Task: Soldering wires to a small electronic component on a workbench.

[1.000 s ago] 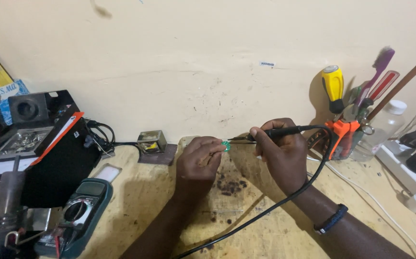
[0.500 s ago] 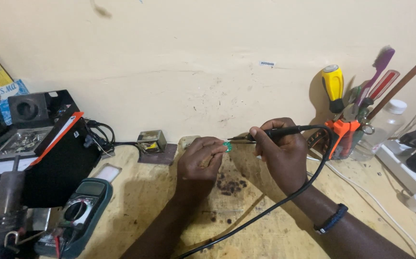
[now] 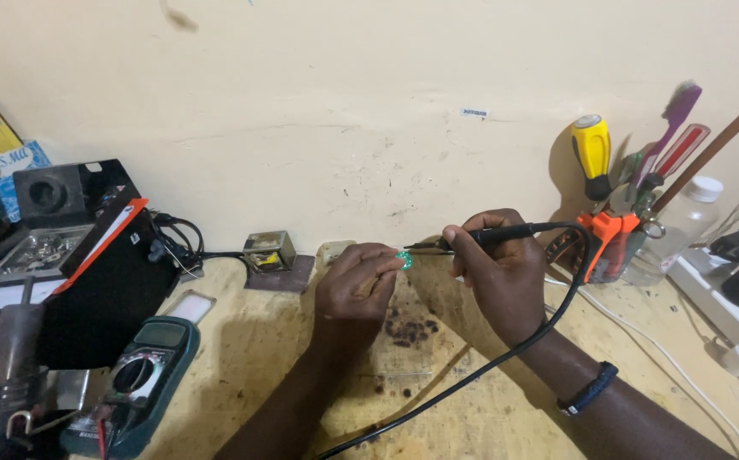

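My right hand (image 3: pixel 495 271) is closed around the black handle of a soldering iron (image 3: pixel 506 233), gripped like a pen, with its tip pointing left. The tip meets a small green part (image 3: pixel 404 256), which I pinch between the fingertips of my left hand (image 3: pixel 354 285); that hand is curled tight, knuckles up, just above the worktop (image 3: pixel 489 409). The two hands sit close together with only the green part and the iron's tip between them. The iron's black cable (image 3: pixel 506 353) loops off the rear of the handle, around my right wrist and down toward me across the wood. A dark band (image 3: pixel 587 389) sits on my right forearm.

Below my hands the worktop carries a patch of dark burnt spots (image 3: pixel 409 330). Behind my left hand, against the wall, stands a small metal box (image 3: pixel 269 250) on a dark pad. Further left lie a green multimeter (image 3: pixel 141 377) and a black case with an orange edge (image 3: pixel 101 273). To my right, a clear holder (image 3: pixel 621 247) keeps a yellow-handled screwdriver (image 3: pixel 592 146) and other tools upright, with a clear plastic bottle (image 3: pixel 684 223) beside it.
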